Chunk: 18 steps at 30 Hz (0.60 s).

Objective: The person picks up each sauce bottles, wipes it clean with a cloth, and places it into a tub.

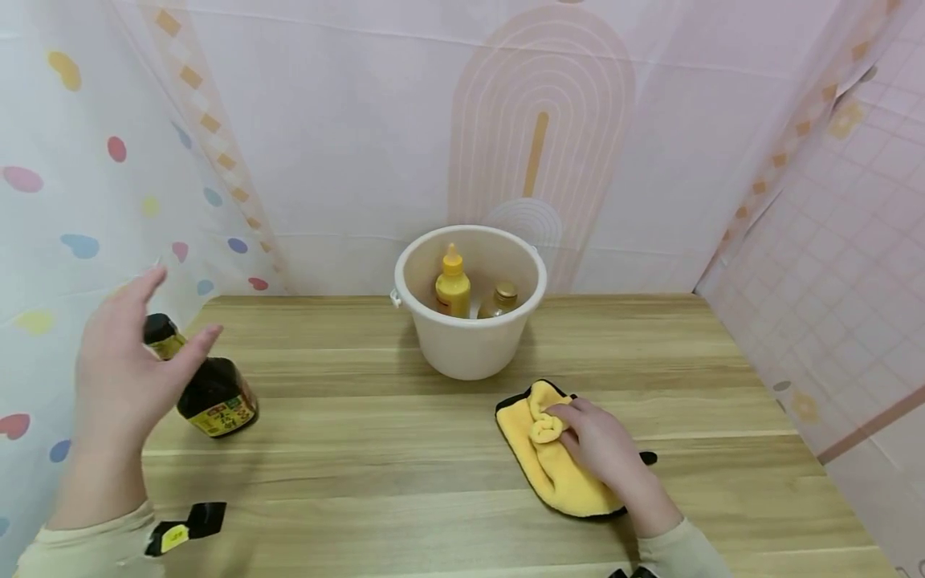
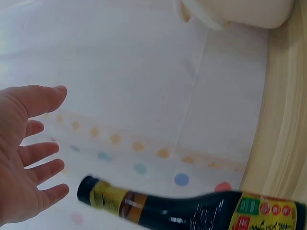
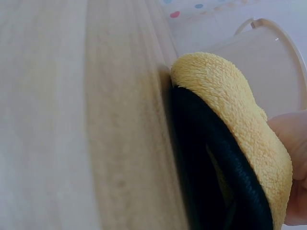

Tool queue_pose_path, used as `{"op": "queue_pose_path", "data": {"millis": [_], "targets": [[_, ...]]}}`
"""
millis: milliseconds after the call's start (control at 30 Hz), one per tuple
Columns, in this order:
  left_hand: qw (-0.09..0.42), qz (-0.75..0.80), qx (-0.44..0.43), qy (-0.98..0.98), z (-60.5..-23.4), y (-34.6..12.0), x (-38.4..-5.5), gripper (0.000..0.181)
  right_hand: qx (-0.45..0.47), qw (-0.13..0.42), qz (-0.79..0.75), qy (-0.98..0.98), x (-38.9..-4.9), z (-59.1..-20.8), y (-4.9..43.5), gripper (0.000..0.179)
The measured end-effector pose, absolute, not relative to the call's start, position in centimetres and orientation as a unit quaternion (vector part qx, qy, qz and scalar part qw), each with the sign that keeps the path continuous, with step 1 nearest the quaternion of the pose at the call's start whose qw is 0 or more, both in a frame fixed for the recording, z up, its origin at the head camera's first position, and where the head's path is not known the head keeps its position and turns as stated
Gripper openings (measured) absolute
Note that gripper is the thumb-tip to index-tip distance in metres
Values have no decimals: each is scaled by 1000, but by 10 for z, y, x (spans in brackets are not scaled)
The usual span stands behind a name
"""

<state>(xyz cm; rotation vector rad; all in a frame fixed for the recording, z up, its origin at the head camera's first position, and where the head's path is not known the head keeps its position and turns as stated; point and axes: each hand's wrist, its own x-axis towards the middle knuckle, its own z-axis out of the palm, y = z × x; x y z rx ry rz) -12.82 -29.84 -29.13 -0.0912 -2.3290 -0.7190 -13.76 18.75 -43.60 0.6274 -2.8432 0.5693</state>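
Observation:
My left hand [image 1: 123,369] is raised on the left with thumb and fingers spread, holding nothing. Just beyond it stands a dark sauce bottle [image 1: 220,401] with a black cap and yellow label; the hand partly covers its neck in the head view. In the left wrist view a gap shows between the fingers and the bottle [image 2: 177,211]. On the right, my right hand [image 1: 596,441] pinches a bunched fold of a yellow cloth [image 1: 571,486] with black edging, which lies on the table. The cloth [image 3: 225,96] rises in a fold beside the fingers in the right wrist view.
A white bucket [image 1: 468,349] stands at the table's back middle. Inside it are a yellow squeeze bottle [image 1: 453,289] and a jar or bottle with a gold cap [image 1: 506,291]. Patterned curtains hang behind and beside the wooden table [image 1: 347,474].

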Motion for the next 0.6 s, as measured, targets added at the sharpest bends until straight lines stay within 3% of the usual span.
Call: {"op": "queue_pose_path", "data": {"millis": [200, 600], "targets": [[290, -292, 61, -909, -293, -324, -123, 77, 211, 90, 189, -955, -137, -437, 188, 27], [195, -310, 111, -924, -307, -352, -123, 83, 208, 95, 186, -956, -137, -437, 187, 28]]}}
